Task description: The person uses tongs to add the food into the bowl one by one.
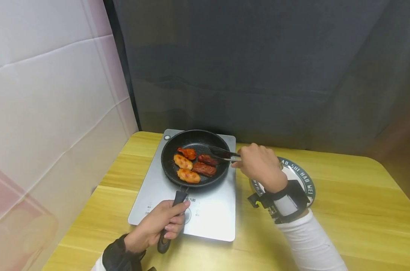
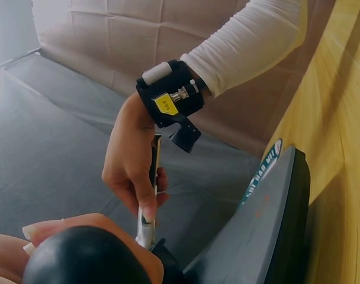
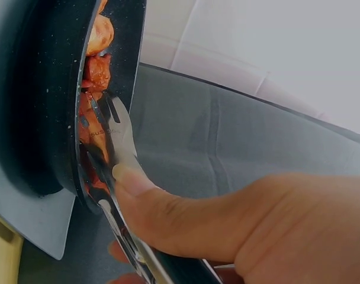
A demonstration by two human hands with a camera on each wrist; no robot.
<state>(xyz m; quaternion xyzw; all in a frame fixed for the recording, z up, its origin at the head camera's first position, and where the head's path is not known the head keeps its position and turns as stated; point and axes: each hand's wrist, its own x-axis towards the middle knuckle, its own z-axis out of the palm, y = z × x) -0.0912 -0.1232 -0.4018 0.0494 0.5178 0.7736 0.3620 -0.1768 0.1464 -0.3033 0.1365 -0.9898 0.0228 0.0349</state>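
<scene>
My left hand (image 1: 167, 220) grips the dark handle (image 1: 180, 197) of a black frying pan (image 1: 195, 137). In the pan lie two yellowish chicken wings (image 1: 189, 175), a redder drumstick-like piece (image 1: 186, 153) and two dark red meat pieces (image 1: 205, 169). My right hand (image 1: 260, 165) holds metal tongs (image 3: 122, 127) from the pan's right side, thumb along one arm. The tips of the tongs reach inside the pan, at the upper dark red piece (image 1: 207, 159). In the right wrist view the slotted tong heads overlap the red meat.
Beneath the pan is a silver induction cooker (image 1: 215, 218) on a wooden table (image 1: 354, 210). A round plate (image 1: 310, 180) with a lettered dark rim lies to the right, partly hidden under my right wrist. A dark curtain (image 1: 259, 75) hangs behind, a pale one (image 1: 49, 94) at left.
</scene>
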